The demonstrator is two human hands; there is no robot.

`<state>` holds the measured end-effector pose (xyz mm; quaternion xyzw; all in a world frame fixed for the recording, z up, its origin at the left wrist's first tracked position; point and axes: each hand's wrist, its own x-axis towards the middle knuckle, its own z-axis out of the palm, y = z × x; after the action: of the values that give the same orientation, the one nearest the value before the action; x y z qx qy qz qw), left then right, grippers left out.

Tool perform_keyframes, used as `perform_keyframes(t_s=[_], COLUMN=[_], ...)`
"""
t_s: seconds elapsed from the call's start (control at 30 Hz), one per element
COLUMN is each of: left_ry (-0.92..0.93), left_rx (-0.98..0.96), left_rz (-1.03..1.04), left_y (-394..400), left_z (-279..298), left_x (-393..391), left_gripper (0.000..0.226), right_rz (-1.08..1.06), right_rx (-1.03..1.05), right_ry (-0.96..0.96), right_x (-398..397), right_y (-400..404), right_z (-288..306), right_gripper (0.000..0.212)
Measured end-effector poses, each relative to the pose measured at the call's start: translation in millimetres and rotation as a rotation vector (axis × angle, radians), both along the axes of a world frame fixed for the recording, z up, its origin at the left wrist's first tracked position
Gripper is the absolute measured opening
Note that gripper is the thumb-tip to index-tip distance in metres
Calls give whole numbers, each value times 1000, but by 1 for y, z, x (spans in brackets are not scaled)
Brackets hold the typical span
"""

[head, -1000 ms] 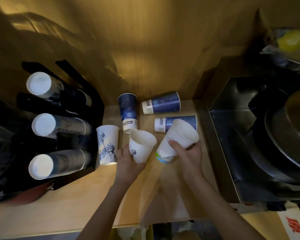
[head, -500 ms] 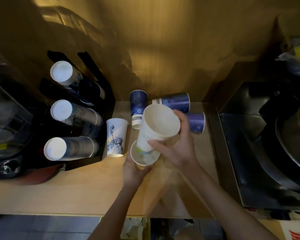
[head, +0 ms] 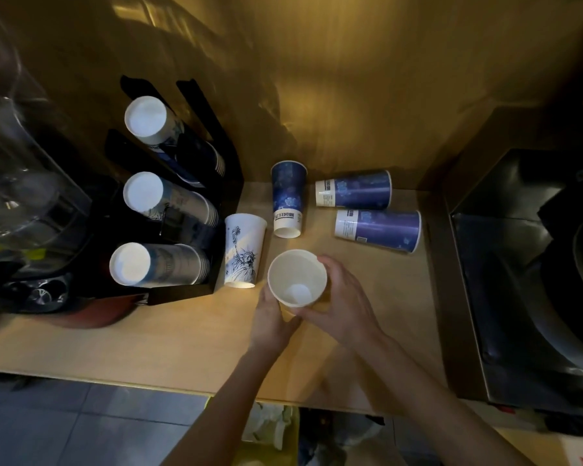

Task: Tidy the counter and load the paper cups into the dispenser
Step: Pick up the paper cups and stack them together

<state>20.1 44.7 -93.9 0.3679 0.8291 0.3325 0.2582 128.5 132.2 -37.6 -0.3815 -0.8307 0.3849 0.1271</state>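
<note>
Both hands were wrapped around one white paper cup [head: 297,279]: the left hand [head: 271,319] was closed on its lower wall from the near-left side, and the right hand [head: 342,306] was curled around its right side and base. Whether a second cup sat nested beneath could not be told. The cup was held just above the wooden tabletop [head: 189,341], near the middle of its front half, mouth turned up toward the camera and long axis nearly upright.

Beside the black three-tube cup dispenser [head: 182,230] at the left edge, a white paper cup printed with a statue [head: 244,250] was standing mouth-down. Toward the back edge a dark blue paper cup [head: 288,200] was also inverted, while two blue-and-white paper cups [head: 354,190] [head: 377,230] were lying on their sides, rims pointing right and long axes running left to right.

Such cups were judged to be light, thin-walled and easily crushed, so a gentle hold around the mid-wall would be advised, with the stiffer rolled rim left free for nesting.
</note>
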Motion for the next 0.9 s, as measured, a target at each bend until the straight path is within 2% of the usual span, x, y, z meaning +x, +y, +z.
perform_keyframes(t_s=[0.1, 0.17, 0.23, 0.33, 0.5, 0.6, 0.73, 0.9], left_ry=[184, 279, 326, 303, 115, 29, -15, 2], left_rx=[-53, 10, 66, -1, -342, -390, -300, 148], left_rz=[-49, 37, 149, 229, 266, 329, 368, 373], left_y=[-17, -24, -22, -2, 36, 40, 36, 21], left_z=[7, 16, 24, 32, 25, 20, 34, 86], left_x=[-10, -23, -43, -68, -86, -88, -86, -76], left_gripper=[50, 34, 27, 37, 60, 63, 67, 76], right_rz=[-14, -29, -47, -73, -75, -48, -41, -45], right_rx=[-86, -121, -163, -207, -232, -230, -229, -225], right_ry=[25, 38, 48, 64, 44, 28, 26, 51], right_x=[-1, -1, -3, -4, -5, -3, -4, -4], right_y=[0, 0, 1, 2, 3, 6, 7, 7], right_z=[0, -2, -3, -3, -2, -2, -2, -1], right_gripper=[88, 88, 87, 85, 85, 85, 85, 83])
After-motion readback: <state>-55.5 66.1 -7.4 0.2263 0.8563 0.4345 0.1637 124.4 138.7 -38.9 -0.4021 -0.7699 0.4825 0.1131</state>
